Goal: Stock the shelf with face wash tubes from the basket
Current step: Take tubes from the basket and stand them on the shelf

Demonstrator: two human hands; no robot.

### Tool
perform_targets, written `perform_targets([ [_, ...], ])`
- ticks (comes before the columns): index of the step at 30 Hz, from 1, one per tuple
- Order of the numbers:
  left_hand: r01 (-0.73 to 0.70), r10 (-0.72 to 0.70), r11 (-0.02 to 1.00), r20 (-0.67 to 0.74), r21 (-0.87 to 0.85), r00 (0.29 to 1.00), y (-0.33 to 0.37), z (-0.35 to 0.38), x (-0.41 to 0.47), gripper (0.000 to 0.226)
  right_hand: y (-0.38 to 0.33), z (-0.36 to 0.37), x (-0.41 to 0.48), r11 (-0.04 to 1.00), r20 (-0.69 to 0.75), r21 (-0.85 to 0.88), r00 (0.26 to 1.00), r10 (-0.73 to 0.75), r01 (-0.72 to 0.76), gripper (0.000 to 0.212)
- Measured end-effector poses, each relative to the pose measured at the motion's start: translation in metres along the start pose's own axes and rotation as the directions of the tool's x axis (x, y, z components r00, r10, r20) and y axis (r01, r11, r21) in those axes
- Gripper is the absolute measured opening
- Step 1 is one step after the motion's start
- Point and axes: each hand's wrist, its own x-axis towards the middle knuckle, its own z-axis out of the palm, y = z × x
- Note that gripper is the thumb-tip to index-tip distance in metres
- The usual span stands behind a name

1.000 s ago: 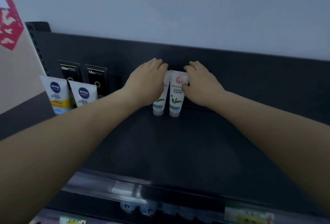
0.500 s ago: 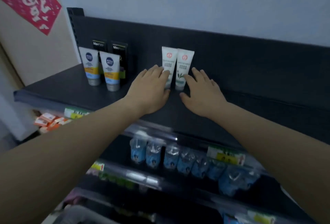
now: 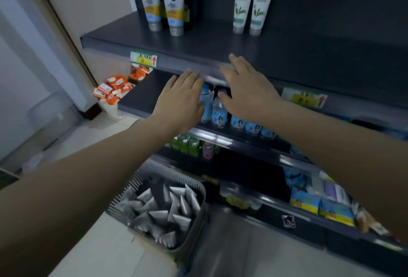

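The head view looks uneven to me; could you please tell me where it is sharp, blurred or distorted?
In the head view, the white tubes on the top shelf read fairly sharp; the basket and the packets at lower right are smeared by blur; glare streaks the middle shelf rail; the wide lens bows the shelf edges.

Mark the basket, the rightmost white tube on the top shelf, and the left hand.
basket (image 3: 125, 195): head view, on its slatted left wall.
rightmost white tube (image 3: 261, 3): head view, on the middle of its body.
left hand (image 3: 181, 100): head view, on the back of the hand.
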Motion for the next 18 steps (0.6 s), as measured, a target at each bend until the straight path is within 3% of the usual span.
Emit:
perform_targets([
  [9, 0.04, -0.031, 0.993, 0.076, -0.114, 0.997, -0.072, 0.055, -0.096, 0.058, -0.093, 0.085, -0.026, 1.0, 0.17, 0.017, 0.985, 0.011, -0.015, 0.064],
  [15, 0.021, -0.004, 0.994, 0.159, -0.108, 0.987, -0.147, 0.092, -0.159, 0.039, -0.177, 0.155, -0.028, 0.995, 0.283, 0.04, 0.956, 0.073, -0.088, 0.065],
  [18, 0.045, -0.004, 0.98, 0.206, -0.193, 0.979, -0.179, 0.113, -0.185, 0.035, -0.21, 0.185, -0.026, 0.99, 0.341, 0.058, 0.935, 0.099, -0.126, 0.065],
])
